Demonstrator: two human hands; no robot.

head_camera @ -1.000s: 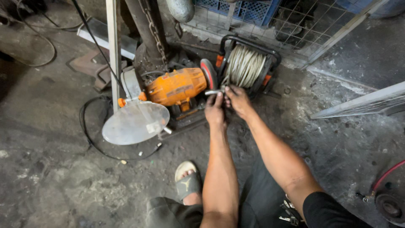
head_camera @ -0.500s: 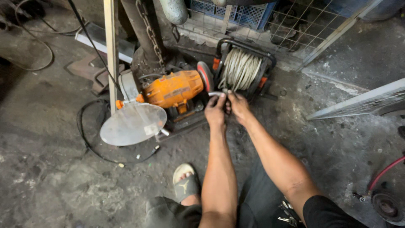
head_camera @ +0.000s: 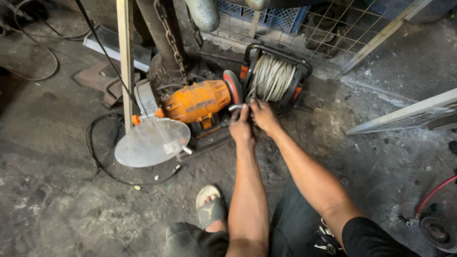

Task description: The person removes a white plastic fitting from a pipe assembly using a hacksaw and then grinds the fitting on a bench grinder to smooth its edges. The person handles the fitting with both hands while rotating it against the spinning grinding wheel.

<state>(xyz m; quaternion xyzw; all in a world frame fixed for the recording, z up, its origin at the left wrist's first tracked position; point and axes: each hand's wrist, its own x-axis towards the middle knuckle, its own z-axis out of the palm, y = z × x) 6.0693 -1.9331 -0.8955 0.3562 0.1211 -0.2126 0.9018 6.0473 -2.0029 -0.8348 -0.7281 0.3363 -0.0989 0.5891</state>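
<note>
An orange bench grinder (head_camera: pixel 196 101) sits on the concrete floor, its round grinding wheel (head_camera: pixel 233 86) at the right end. A small silver metal piece (head_camera: pixel 234 108) is held against that wheel. My left hand (head_camera: pixel 242 126) and my right hand (head_camera: pixel 263 116) are both pinched on the piece, side by side, just below the wheel. A clear round eye shield (head_camera: pixel 151 142) hangs off the grinder's left end.
A black and orange cable reel (head_camera: pixel 273 77) wound with pale cord stands right behind my hands. A wooden post (head_camera: pixel 125 57), a chained steel column (head_camera: pixel 164 38), a black cable (head_camera: pixel 102 159), a wire mesh panel (head_camera: pixel 342 28), a red hose (head_camera: pixel 435 192) and my sandalled foot (head_camera: pixel 209 207) surround them.
Both hands stay pinched on the metal piece at the wheel. The whole scene drifts slightly in the view as my head shifts; nothing else moves.
</note>
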